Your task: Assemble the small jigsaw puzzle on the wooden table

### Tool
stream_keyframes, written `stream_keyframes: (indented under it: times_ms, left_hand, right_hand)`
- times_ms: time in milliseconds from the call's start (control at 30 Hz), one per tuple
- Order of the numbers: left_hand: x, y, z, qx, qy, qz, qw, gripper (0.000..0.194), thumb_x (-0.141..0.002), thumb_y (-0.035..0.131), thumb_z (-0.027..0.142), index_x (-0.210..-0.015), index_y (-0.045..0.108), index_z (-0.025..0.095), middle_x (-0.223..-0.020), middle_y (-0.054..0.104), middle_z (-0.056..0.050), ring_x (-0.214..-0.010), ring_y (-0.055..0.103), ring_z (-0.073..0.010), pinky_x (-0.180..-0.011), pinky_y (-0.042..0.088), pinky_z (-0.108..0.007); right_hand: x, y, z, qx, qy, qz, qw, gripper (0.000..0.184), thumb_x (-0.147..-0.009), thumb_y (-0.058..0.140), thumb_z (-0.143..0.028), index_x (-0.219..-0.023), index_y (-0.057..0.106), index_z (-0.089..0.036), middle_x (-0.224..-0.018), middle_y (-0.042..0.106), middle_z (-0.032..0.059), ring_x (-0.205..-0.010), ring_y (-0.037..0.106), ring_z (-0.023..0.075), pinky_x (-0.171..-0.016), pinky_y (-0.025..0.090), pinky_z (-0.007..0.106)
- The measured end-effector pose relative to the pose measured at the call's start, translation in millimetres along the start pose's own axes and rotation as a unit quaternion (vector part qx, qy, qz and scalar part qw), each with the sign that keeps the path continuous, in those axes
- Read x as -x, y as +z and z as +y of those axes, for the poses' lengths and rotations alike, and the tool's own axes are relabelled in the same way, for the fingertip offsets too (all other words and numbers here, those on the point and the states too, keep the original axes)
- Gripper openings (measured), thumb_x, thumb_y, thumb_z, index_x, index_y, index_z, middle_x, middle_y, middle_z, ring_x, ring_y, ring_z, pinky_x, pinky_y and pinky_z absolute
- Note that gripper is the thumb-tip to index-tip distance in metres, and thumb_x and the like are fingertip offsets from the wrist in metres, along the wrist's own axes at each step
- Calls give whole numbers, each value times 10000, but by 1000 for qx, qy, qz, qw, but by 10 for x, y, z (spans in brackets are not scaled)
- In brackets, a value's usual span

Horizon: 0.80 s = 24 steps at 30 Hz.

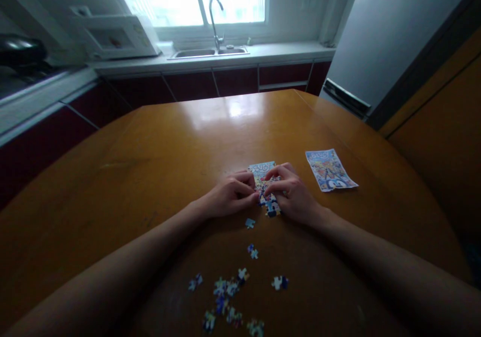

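"Near the middle of the counter [210, 146], where was the puzzle [262, 167]?" asked the first.

"Flat between the two hands, partly hidden by them," said the second. "The left hand [227, 195] lay at its left side, thumb and fingers bent close together; the right hand [296, 194] arched over its right side, fingertips on or just above the pieces. Whether either grip was clamped on a piece could not be told."

"How would it have handled?"

"It looked light and thin, each piece fairly stiff, but the joined sheet seemed weak at its seams. It was best taken by opposite outer edges and slid flat; lifted by one corner, it could have bent or come apart. Loose pieces suited a fingertip pinch at their rims."

"What bordered it?"

"A single blue piece [250, 223] sat just below its lower left corner, and a scattered cluster [221, 304] lay well down toward the person. The printed sheet [330, 171] lay apart, toward the right edge, its lower corner seemingly curled."

"And room?"

"Broad wood ran leftward and to the far edge; rightward, the sheet narrowed the way. The near edge was out of view."
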<state>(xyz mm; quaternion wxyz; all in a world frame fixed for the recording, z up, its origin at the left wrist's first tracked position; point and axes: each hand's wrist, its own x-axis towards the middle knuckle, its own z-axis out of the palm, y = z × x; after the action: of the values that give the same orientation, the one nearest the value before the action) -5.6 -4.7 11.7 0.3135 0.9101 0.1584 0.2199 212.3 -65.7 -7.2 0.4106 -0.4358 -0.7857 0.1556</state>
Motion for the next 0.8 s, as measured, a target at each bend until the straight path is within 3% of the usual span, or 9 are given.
stream_keyframes:
  times_ms: [200,467,800]
  left_hand:
    - [-2,2,-18,-1,3,-3,1000,322,-966,577,287,-693,698,164,-763,568,-34,-763,522,-143,-708,429,-285]
    - [6,1,-9,8,-34,50,998,384,-968,567,296,-630,657,137,-745,534,-28,-701,495,-120,-633,405,-252]
    - [1,9,-18,10,5,12,1000,340,-961,580,260,-653,671,150,-747,562,-30,-746,509,-134,-680,417,-271]
  right_hand:
    - [16,22,-4,21,-25,-59,998,249,-794,672,-49,-730,761,-272,-1089,661,21,-1097,503,241,-944,404,441]
    - [0,-11,-1,8,16,13,1000,326,-808,584,15,-732,746,-258,-1026,662,33,-1044,519,230,-922,431,435]
    - [15,17,-4,12,-38,-72,997,302,-772,646,-13,-771,765,-291,-1089,661,19,-1105,502,232,-971,416,445]
